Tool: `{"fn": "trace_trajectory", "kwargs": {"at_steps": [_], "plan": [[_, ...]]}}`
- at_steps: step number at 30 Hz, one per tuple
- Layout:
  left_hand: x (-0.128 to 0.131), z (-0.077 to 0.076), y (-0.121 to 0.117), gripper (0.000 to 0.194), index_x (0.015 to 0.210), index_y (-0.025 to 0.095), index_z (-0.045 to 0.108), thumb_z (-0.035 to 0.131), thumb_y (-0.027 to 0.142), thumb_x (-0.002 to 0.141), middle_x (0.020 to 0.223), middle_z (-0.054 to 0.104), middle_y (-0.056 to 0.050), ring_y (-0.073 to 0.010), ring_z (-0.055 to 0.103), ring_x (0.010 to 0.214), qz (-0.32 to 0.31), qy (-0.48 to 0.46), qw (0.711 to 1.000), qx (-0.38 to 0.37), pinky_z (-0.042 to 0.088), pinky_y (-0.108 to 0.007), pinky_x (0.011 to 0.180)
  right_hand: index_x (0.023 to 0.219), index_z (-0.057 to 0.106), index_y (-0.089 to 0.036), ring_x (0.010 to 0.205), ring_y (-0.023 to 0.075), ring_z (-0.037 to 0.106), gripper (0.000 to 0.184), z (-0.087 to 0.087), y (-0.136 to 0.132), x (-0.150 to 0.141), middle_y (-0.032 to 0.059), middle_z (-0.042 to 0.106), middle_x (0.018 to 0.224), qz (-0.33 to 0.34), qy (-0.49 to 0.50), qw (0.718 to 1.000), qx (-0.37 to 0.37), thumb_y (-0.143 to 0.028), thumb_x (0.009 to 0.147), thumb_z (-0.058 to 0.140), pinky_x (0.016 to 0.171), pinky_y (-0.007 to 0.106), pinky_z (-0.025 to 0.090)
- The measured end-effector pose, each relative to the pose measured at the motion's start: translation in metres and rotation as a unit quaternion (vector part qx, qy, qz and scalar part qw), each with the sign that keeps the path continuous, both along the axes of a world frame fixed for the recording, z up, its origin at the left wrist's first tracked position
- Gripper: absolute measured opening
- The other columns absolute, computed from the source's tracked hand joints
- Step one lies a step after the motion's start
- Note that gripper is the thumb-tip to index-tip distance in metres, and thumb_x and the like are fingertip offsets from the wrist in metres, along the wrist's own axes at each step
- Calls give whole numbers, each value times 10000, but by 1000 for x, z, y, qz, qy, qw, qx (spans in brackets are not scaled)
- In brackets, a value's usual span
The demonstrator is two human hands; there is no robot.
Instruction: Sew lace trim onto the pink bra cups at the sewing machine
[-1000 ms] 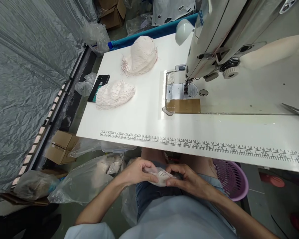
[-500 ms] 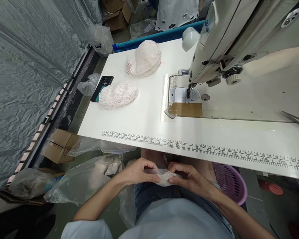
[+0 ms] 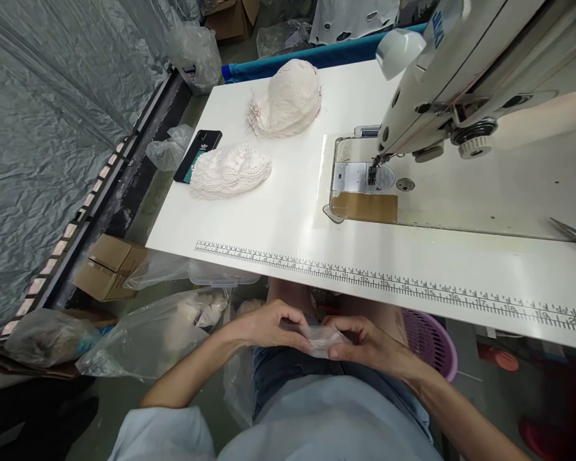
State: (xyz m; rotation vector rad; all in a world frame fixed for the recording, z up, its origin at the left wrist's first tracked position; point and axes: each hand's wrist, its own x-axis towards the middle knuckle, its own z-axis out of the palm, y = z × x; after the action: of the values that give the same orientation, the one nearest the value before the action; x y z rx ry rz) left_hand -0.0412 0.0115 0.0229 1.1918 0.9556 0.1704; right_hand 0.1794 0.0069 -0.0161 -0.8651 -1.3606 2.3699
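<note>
Over my lap, below the table's front edge, my left hand [image 3: 279, 328] and my right hand [image 3: 360, 340] pinch a small piece of whitish, partly see-through fabric [image 3: 320, 340] between them. Its left part looks sheer and its right part has a lace-like texture; fingers hide some of it. On the table's left side lies a stack of pale lace pieces [image 3: 230, 171], partly over a black phone [image 3: 204, 148]. Behind that is a pile of pale pink cup-shaped fabric pieces [image 3: 290, 99] with loose thread ends. The sewing machine's needle and presser foot [image 3: 373, 174] have no fabric beneath them.
The white table [image 3: 288, 237] has a printed ruler along its front edge. Scissor-like metal tips [image 3: 573, 232] lie at the right. Below are a purple basket [image 3: 429, 342], a clear bag of fabric [image 3: 158, 333] and a cardboard box [image 3: 108, 266].
The view has shifted slightly, so the sewing machine appears farther right. Both hands stay over my lap, still pinching the fabric, with a small change in how it is folded.
</note>
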Motion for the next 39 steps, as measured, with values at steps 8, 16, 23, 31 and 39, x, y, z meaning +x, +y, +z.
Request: {"fn": "trace_trajectory", "kwargs": {"at_steps": [8,16,23,31,39], "plan": [[-8,-3,-2,248,923,122,717,653,305,767,815,707,-65,-129,617,733,10,-18,996,-81,462,-197,675,684,634,-146,600,113,444,309,-4,-4,5,-16,512,623,-43,-35,998,-19,-444,700,713,553,231,334],[-15,-4,-3,298,962,127,715,661,345,767,826,723,-81,-136,652,737,-2,-39,995,-88,488,-181,649,662,634,-142,596,120,459,342,-7,-4,6,-5,532,619,-33,-62,997,-29,-470,664,729,551,234,353],[-19,-8,-5,299,965,121,706,722,269,706,827,733,-75,-171,685,779,-25,-12,998,-60,519,-200,684,643,628,-152,578,112,443,331,-9,-7,11,-10,525,603,-38,-79,996,-27,-471,703,699,544,223,357],[-21,-8,-7,321,983,126,692,742,208,677,830,732,-55,-161,677,776,-5,-34,998,-48,506,-211,715,626,625,-158,561,131,454,398,-6,-6,10,8,534,581,-32,-130,991,-4,-547,648,704,540,241,382],[-24,-15,-11,359,978,148,695,751,324,669,871,690,-37,-143,612,790,-6,-55,998,-22,449,-193,689,646,618,-157,568,125,447,389,0,-6,-6,7,526,596,11,-144,988,47,-538,717,652,520,230,357]]}}
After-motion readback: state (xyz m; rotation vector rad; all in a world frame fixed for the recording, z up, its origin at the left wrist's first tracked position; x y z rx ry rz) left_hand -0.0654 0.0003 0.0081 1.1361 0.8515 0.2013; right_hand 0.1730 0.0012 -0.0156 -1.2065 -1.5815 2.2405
